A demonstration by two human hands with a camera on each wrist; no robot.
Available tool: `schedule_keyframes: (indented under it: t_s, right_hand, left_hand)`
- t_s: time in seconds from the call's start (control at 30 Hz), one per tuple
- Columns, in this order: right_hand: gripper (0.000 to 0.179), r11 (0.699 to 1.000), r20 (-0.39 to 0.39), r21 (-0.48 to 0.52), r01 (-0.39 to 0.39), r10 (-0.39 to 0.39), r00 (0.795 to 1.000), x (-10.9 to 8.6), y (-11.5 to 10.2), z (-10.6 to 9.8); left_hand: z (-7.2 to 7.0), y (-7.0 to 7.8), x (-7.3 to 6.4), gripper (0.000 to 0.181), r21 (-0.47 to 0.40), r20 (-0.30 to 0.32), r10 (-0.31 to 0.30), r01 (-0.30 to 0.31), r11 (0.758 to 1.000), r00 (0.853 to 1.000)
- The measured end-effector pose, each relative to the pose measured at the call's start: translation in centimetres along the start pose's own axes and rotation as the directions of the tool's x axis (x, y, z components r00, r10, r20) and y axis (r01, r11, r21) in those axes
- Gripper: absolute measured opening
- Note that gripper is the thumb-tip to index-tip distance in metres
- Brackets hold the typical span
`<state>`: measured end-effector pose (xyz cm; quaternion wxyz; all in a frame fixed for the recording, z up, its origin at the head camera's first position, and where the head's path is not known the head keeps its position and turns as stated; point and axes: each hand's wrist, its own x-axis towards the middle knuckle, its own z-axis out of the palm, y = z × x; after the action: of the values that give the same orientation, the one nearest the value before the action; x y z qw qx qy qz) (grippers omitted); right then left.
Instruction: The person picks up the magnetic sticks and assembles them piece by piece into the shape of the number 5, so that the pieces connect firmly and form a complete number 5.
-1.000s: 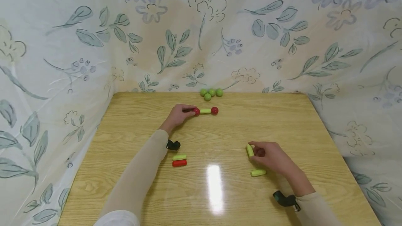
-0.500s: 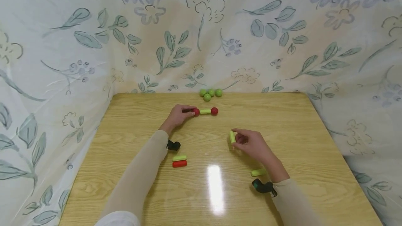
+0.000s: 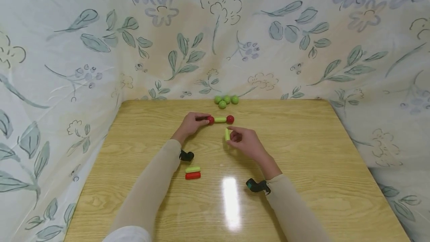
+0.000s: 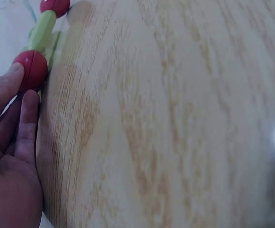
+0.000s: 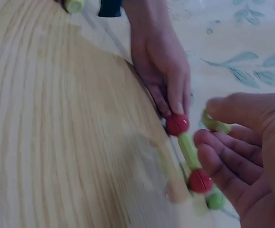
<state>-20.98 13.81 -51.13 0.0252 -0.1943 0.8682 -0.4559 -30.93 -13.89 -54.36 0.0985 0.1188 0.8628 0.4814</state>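
Note:
My left hand [image 3: 193,123] pinches a red ball [image 3: 210,120] between thumb and fingers. A yellow-green stick [image 3: 220,119] runs from that ball to a second red ball [image 3: 230,119], in one straight row on the table. Just in front of this row, my right hand [image 3: 246,141] holds a loose yellow-green stick [image 3: 227,134] by its two ends, between thumb and fingertips. In the right wrist view this loose stick [image 5: 216,124] shows a hollow end and is close to the ball under my left fingers.
Several green balls [image 3: 222,104] lie at the table's back edge by the floral cloth [image 3: 215,29]. A yellow-green stick [image 3: 192,169] and a red stick [image 3: 193,175] lie side by side near my left forearm. Black wrist cameras [image 3: 256,185] stick out from both wrists.
My right hand has carried the loose yellow-green stick from the table's right side leftward and away from me, up to the row. The left hand has stayed on its red ball.

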Motion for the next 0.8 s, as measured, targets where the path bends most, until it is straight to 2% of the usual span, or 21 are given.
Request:
schedule_keyframes:
  t_s: [0.13, 0.37, 0.53, 0.8]
  right_hand:
    - [0.049, 1.000, -0.035, 0.005, 0.024, -0.024, 0.999, 1.2, -0.4, 1.2]
    - [0.049, 1.000, -0.047, -0.015, -0.017, 0.017, 0.999, 3.0, -0.5, 3.3]
    - [0.051, 1.000, -0.044, -0.014, -0.010, 0.009, 0.999, 4.4, -0.3, 4.7]
    - [0.051, 0.999, -0.049, 0.007, -0.032, 0.033, 0.998, 5.3, 0.0, 6.3]
  left_hand:
    - [0.1, 0.2, 0.0, 0.037, 0.001, -0.004, -0.002, 0.002, 1.000, 1.000]
    - [0.1, 0.3, -0.4, 0.036, -0.030, -0.001, -0.012, 0.012, 0.999, 1.000]
    - [0.2, 0.2, -0.3, 0.036, -0.047, -0.005, -0.006, 0.006, 0.999, 1.000]
    - [0.1, 0.0, -0.1, 0.034, -0.073, 0.000, 0.009, -0.009, 0.997, 1.000]
